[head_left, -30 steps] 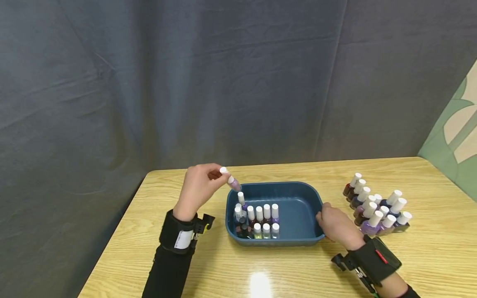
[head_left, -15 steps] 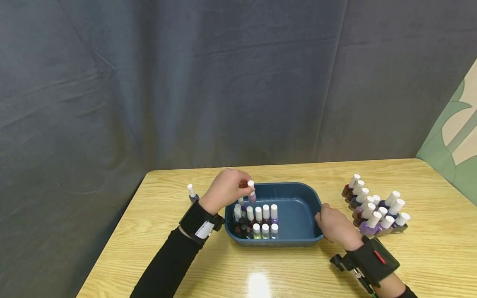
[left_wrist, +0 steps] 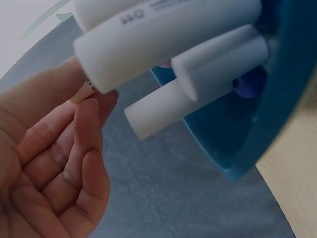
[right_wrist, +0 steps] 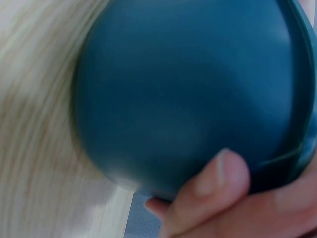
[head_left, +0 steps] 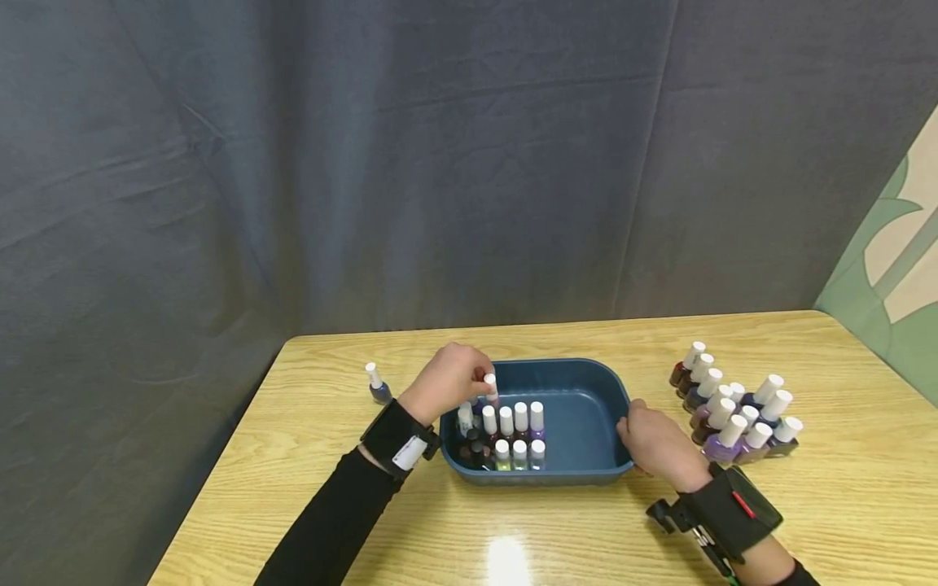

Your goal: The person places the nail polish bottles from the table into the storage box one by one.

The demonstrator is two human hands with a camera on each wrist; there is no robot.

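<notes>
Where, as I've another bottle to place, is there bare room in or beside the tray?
Bare: the tray's right part, between the bottles inside and the right hand, and the table along the tray's near side. Crowded: the tray's left part and the bottle cluster right of the tray.

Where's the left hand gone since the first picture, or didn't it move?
Yes. The left hand has moved right, farther from the left edge of the table and reaching over the blue tray.
</notes>
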